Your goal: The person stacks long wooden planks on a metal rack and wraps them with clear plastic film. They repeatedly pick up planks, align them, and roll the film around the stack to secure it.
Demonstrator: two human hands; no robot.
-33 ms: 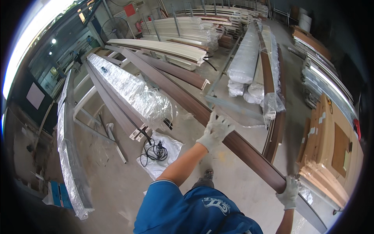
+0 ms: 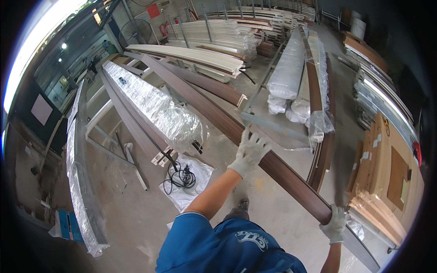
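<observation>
A long dark brown plank-like profile (image 2: 291, 179) runs diagonally in front of me, from the rack at the far left to the lower right. My left hand (image 2: 250, 154), in a whitish work glove, grips it near the middle with the fingers over its top and far edge. Farther down, my right hand (image 2: 335, 224), gloved alike, is closed round the profile; some of its fingers are hidden. Beyond that hand a greyer length (image 2: 362, 250) continues to the lower right. Left of the profile lies a long bundle in shiny clear film (image 2: 154, 107).
A coiled black cable (image 2: 184, 176) lies on a white sheet (image 2: 202, 168) on the floor. Film-wrapped profiles (image 2: 287, 73) rest on a metal rack at the right. Stacked cardboard (image 2: 380, 159) stands far right; another wrapped length (image 2: 82, 182) stretches along the left.
Both hands have shifted very slightly to the left in the picture, keeping their hold on the brown profile. The surroundings look the same.
</observation>
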